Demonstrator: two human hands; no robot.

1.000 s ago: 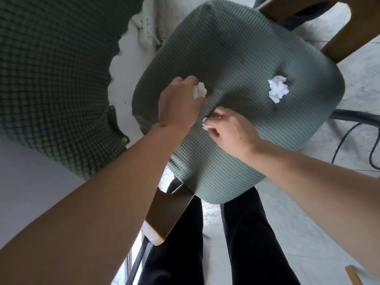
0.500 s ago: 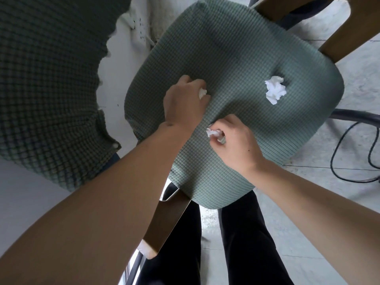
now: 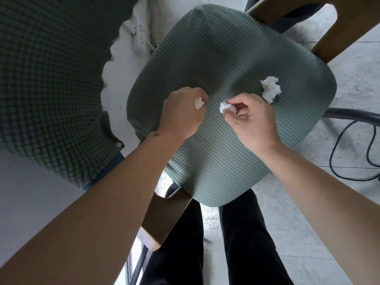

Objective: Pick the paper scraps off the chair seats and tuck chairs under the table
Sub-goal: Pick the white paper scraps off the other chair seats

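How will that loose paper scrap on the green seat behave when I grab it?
The loose paper scrap looks crumpled and small, so probably very light and soft, crushing easily. Its irregular lump shape suggests it won't roll far on the textured seat cushion.

Soft, even daylight fills the scene; exposure is moderate and no hard shadows appear. The green chair seat [image 3: 236, 58] shows a gentle gradient, darker toward its far edge and paler toward its near edge. A faint diffuse shadow lies on the fabric beside the loose paper scrap [image 3: 271, 91], whose white surface is nearly overexposed. The pale floor [image 3: 353, 79] reads bright and slightly washed out. Wide-angle distortion bows the forearms and stretches the second chair cover [image 3: 51, 79] at the left, where the weave looks dark and slightly soft. The central weave stays sharp.
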